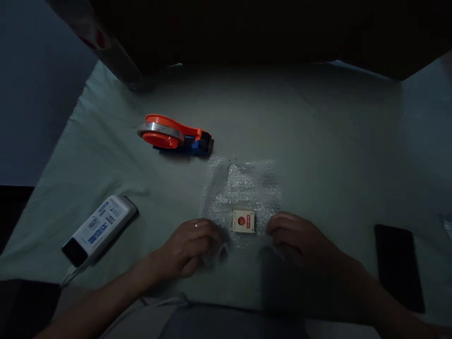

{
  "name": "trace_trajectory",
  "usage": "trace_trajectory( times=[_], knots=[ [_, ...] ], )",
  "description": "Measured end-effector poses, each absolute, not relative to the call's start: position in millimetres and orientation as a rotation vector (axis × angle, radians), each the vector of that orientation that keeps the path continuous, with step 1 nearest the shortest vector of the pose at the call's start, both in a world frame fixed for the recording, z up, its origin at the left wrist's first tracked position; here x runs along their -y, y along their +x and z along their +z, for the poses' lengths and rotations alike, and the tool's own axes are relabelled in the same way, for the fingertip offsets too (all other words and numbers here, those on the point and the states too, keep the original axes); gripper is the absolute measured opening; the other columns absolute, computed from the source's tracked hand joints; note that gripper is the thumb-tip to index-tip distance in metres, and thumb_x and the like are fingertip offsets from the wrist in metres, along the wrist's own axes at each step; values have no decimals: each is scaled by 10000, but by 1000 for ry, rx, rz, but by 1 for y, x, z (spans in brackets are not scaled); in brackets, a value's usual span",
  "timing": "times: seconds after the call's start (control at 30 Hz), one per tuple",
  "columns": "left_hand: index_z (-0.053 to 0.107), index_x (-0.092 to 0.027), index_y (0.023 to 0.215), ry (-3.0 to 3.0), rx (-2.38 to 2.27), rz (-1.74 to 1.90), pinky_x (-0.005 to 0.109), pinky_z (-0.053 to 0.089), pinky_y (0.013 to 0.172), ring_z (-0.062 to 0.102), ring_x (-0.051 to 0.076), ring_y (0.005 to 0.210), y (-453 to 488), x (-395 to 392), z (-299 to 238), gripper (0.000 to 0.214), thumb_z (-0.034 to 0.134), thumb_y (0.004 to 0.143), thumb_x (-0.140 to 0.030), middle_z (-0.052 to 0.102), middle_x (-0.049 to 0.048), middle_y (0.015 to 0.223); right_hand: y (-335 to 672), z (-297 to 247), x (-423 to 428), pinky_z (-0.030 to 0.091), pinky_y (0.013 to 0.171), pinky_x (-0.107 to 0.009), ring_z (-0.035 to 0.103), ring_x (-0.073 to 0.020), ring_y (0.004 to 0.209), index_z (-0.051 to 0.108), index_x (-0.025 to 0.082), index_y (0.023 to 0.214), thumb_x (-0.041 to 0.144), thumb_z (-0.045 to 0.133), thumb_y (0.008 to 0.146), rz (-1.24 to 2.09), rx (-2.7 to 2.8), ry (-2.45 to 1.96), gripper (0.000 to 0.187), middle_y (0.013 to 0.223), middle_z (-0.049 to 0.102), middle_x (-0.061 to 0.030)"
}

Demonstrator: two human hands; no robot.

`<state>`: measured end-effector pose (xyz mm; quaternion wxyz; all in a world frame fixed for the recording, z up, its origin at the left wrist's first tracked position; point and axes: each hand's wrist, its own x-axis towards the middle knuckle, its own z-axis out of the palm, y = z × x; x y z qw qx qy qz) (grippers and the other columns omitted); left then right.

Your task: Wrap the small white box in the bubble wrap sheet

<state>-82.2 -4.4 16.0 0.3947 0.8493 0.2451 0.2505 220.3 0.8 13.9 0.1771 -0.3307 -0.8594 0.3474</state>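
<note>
A small cream box with a red round mark (243,221) lies on a sheet of clear bubble wrap (243,188) spread on the pale green table cover (282,122). My left hand (192,245) rests at the sheet's near left corner, fingers curled onto the wrap's edge. My right hand (296,238) is at the near right corner, fingers bent down on the wrap. The box sits between the two hands, touching neither.
An orange and blue tape dispenser (174,135) lies at the back left. A white power bank with blue print (100,228) sits at the left, with a cable. A black phone (399,266) lies at the right. The scene is dim.
</note>
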Motion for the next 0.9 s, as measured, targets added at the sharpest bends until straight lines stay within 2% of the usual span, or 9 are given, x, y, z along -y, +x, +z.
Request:
trace_trajectory(
  times=[0.13,0.23,0.37,0.43,0.5,0.57,0.67,0.77,0.9],
  knots=[
    [565,-180,797,2117,-604,289,296,495,702,630,174,751,-65,5,25,239,339,859,-137,667,64,782,217,13,2,467,631,-300,561,-170,741,545,178,627,21,369,771,1064,2580,-1028,276,760,625,-66],
    [594,-180,882,2186,-682,121,271,473,667,626,166,720,-57,8,21,221,384,839,-126,661,41,773,210,13,1,468,625,-303,550,-173,709,542,181,672,34,379,762,998,2558,-1211,238,735,604,-59],
    [565,-171,857,2305,-930,144,280,470,655,592,172,713,-51,7,10,140,430,888,-196,621,43,769,199,14,-3,516,738,-349,611,-204,889,553,175,1040,123,422,828,907,2391,-1420,256,1013,631,-97],
    [539,-167,846,2303,-1067,270,305,485,659,581,197,759,-48,5,5,134,485,883,-284,601,66,810,194,13,-3,523,782,-388,606,-247,1009,464,185,1227,224,521,830,906,2390,-1483,403,1168,590,-124],
    [522,-148,998,2262,-1155,409,361,510,730,580,242,888,-44,4,0,301,570,839,-399,597,112,945,188,12,-3,524,788,-414,599,-279,1043,397,196,1305,323,616,790,905,2415,-1523,575,1218,563,-135],
    [419,-114,1236,2262,-1183,477,461,480,886,527,312,1092,-38,5,-5,632,628,781,-499,552,181,1149,182,10,-2,527,760,-410,612,-280,1000,384,200,1321,381,653,763,893,2446,-1530,645,1199,565,-132],
    [112,-55,1449,2319,-1178,452,547,333,1055,305,390,1342,-29,12,-16,982,598,770,-573,371,260,1398,174,7,-1,524,686,-372,626,-255,895,467,185,1228,326,631,778,852,2501,-1517,500,1099,592,-115],
    [-15,-23,1473,2364,-1218,383,542,242,1108,132,397,1424,-22,20,-26,1085,540,774,-639,222,274,1500,177,6,-1,517,684,-340,625,-227,850,522,188,1085,237,595,782,861,2423,-1482,315,984,614,-83],
    [172,-124,1484,2450,-1249,214,579,131,1120,100,397,1435,-20,25,-31,969,500,773,-695,152,224,1544,209,12,0,510,726,-358,627,-236,866,520,216,1065,351,622,795,628,2073,-1616,318,978,632,-86]
  ],
)
